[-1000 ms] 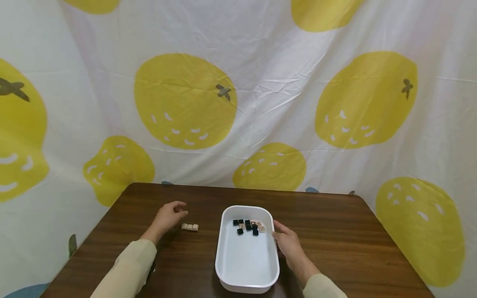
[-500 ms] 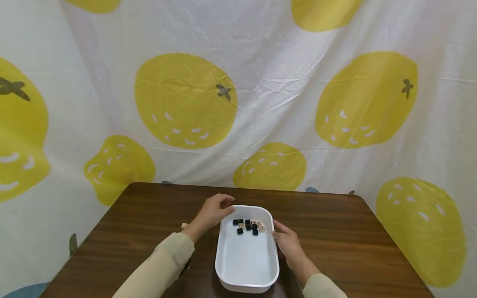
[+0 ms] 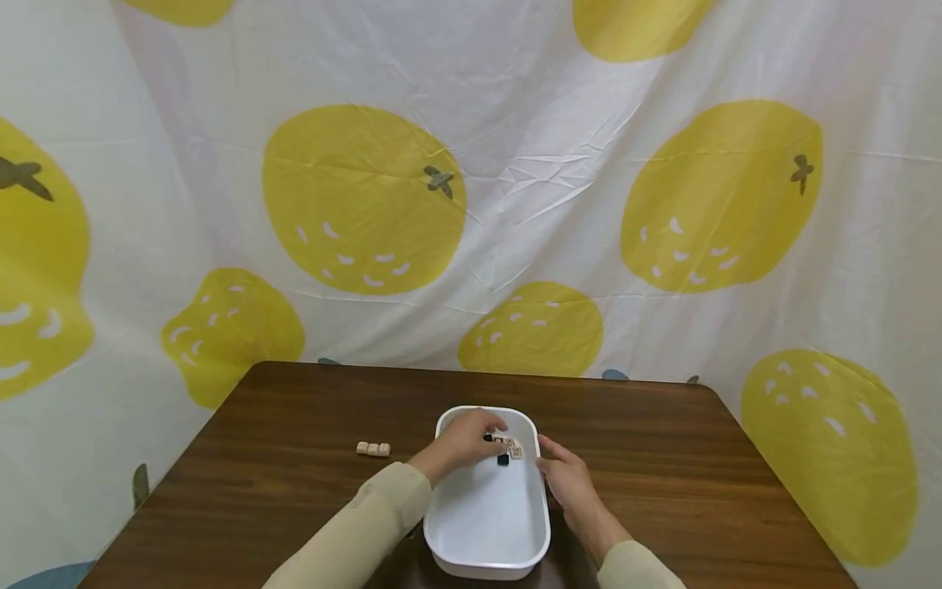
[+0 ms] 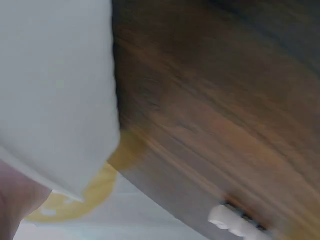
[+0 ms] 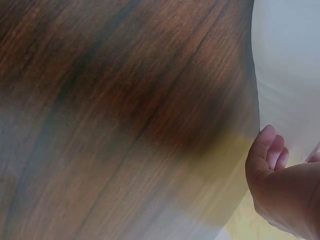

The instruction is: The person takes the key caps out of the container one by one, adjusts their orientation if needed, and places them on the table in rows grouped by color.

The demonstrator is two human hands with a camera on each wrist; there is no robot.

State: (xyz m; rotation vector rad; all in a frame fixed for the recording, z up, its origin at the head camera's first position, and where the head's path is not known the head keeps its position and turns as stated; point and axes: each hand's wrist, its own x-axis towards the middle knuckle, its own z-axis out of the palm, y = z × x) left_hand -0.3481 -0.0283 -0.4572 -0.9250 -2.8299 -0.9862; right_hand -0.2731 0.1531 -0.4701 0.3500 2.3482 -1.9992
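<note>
A white tray (image 3: 486, 523) holds several small square pieces, some black (image 3: 504, 460), others beige with orange-brown marks (image 3: 517, 452). My left hand (image 3: 464, 438) reaches over the tray's left rim, its fingers down among these pieces. Thumb and forefinger stand apart there, and the hand covers the leftmost pieces. At the tray's right wall, my right hand (image 3: 572, 481) holds the side; its fingers (image 5: 262, 147) lie against the outer wall in the right wrist view. A row of three beige square pieces (image 3: 373, 449) sits on the table left of the tray, also partly visible as whitish pieces (image 4: 232, 220).
The dark brown wooden table (image 3: 684, 474) carries the tray near its front middle. A white cloth (image 3: 530, 204) printed with yellow fruit hangs behind the table and on both sides.
My left hand has moved right from beside the row of beige pieces, over the tray's rim and down among the pieces inside. The right hand and tray have stayed in place.
</note>
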